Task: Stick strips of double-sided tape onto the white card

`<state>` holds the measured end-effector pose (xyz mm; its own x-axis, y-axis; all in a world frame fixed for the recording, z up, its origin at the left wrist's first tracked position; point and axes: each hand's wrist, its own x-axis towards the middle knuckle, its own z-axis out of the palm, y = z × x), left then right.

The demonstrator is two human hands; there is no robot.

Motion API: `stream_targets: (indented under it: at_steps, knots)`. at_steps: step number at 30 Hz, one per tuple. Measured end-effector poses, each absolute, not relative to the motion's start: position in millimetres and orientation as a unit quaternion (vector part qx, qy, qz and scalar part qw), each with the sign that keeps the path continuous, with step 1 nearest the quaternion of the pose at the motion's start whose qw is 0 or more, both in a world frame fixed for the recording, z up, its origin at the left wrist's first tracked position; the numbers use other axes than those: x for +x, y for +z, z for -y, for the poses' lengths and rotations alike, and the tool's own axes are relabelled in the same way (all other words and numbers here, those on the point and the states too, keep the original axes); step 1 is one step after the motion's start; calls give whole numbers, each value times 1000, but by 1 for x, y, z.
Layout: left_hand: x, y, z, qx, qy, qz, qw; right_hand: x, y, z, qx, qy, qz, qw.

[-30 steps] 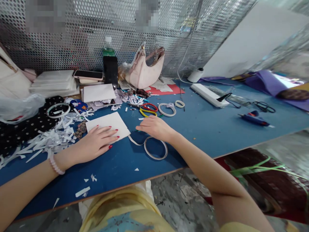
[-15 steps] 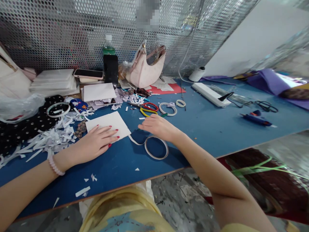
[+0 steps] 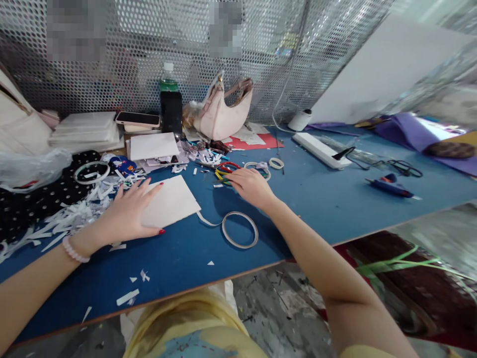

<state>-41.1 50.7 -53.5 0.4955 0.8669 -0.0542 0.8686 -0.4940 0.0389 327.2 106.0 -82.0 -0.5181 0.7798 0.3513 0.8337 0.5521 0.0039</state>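
Note:
My left hand [image 3: 128,214] lies with spread fingers over the left side of a white square card [image 3: 173,201]. A narrow white strip runs from the card's right corner to a roll of thin tape [image 3: 240,230] lying flat. My right hand [image 3: 254,189] is beyond the roll, its fingers bent together at the handles of scissors [image 3: 222,171], one loop red and one yellow. Part of the yellow loop is hidden under the fingers. Just behind this hand lies another tape roll [image 3: 267,172], partly covered, with a smaller roll [image 3: 276,163] beside it.
Paper scraps [image 3: 87,211] and dotted black cloth [image 3: 22,204] cover the left. A stack of cards [image 3: 84,129], a phone [image 3: 137,119] and a pink handbag [image 3: 225,117] stand at the back. A power strip [image 3: 320,150] and a blue glue gun [image 3: 391,186] lie right.
My left hand has slid left across the card and spread its fingers. The right hand has moved away from the tape roll to the scissors' handles. The card and roll stay put.

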Motion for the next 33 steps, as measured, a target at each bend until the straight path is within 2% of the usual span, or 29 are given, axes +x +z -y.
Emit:
stream_targets:
  at_steps: [6,9,13,18,22,24,29,33]
  knots:
    - [-50,-56,-54,888,32,-459,-15,309,-79,-90,-469,-85,862,173]
    - [-46,-54,-49,893,70,-441,-56,291,-72,-73,-386,-20,893,232]
    - [-37,-49,-42,874,116,-464,-84,272,-71,-60,-250,76,943,206]
    - [-34,-49,-43,858,138,-485,-102,268,-77,-59,-196,40,952,230]
    - [-43,-48,-51,840,185,-503,-78,268,-78,-57,-160,39,965,203]
    - [-48,-46,-53,843,214,-486,-81,268,-77,-57,-174,96,956,214]
    - [-49,-46,-45,866,266,-392,-158,274,-73,-61,-251,333,856,306]
    - [-47,-58,-41,873,291,-304,-246,277,-72,-62,-254,461,791,313]
